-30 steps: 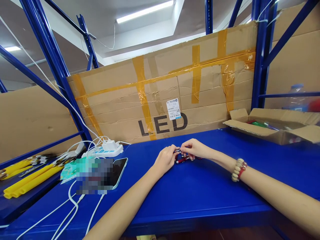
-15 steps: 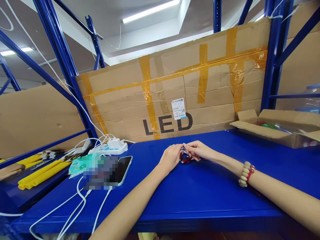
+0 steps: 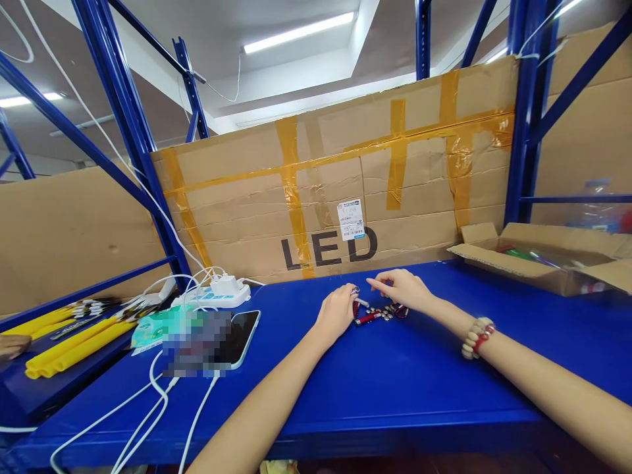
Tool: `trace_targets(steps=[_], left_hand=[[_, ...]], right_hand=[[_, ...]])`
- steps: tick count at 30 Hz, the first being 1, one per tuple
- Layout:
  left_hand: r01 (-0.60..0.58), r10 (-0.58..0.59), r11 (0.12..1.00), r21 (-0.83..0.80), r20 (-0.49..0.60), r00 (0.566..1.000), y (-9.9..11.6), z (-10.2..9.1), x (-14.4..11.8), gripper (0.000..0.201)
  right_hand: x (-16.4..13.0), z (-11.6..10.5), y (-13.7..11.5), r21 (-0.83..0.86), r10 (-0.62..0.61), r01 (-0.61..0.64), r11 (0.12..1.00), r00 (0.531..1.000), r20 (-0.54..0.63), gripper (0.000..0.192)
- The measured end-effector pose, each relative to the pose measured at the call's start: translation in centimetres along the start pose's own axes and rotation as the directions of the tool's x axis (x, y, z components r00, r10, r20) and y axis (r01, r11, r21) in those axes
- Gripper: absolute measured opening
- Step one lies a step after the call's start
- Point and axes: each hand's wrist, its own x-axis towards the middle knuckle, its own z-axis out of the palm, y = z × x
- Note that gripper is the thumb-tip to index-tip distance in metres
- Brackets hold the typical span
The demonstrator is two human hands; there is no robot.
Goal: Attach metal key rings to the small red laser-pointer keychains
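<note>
Where cables (image 3: 148, 401) trail, phone (image 3: 241, 337) left of both hands (image 3: 340, 311).

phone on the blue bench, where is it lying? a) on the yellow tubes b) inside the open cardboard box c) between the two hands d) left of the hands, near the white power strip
d: the phone lies flat on the bench left of the left hand, just in front of the power strip.

Bright, even light from overhead tubes

We see two ceiling strip lights (image 3: 299, 31) washing the scene evenly, so shadows under the forearms on the blue table (image 3: 395, 382) stay faint. A patch beside the phone (image 3: 241, 337) is pixelated. Our wide lens bends the blue rack posts (image 3: 123, 125) near the edges, and the far right looks soft.
</note>
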Motion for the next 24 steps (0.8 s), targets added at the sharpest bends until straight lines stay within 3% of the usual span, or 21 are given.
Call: trace_targets(steps=[3,8,11,15,21,24], left_hand=[[0.105,-0.104,0.995,-0.004,0.053,0.993,-0.6,0.2,0.0,0.02],[0.178,-0.177,0.984,-0.006,0.065,0.982,-1.4,0.7,0.2,0.019],[0.2,-0.198,0.979,-0.036,0.05,0.979,-1.5,0.8,0.1,0.017],[0.231,-0.231,0.97,-0.074,0.014,0.973,-1.7,0.9,0.1,0.01],[0.256,-0.257,0.96,-0.114,0.005,0.966,-2.0,1.2,0.2,0.005],[0.274,-0.277,0.952,-0.138,-0.003,0.961,-1.9,1.2,0.2,0.004]], right_hand=[[0.1,-0.7,0.6,-0.265,-0.025,0.009,0.964,0.998,-0.057,0.036],[0.3,-1.4,1.1,-0.379,0.06,-0.046,0.924,0.998,0.026,0.016],[0.3,-1.8,1.5,-0.454,0.113,-0.084,0.887,0.993,0.038,0.016],[0.5,-2.1,2.3,-0.498,0.16,-0.151,0.854,0.987,-0.024,0.023],[0.5,-1.1,3.3,-0.501,0.231,-0.163,0.85,0.97,0.077,0.02],[0.4,-0.8,3.2,-0.481,0.244,-0.18,0.858,0.967,0.074,0.016]])
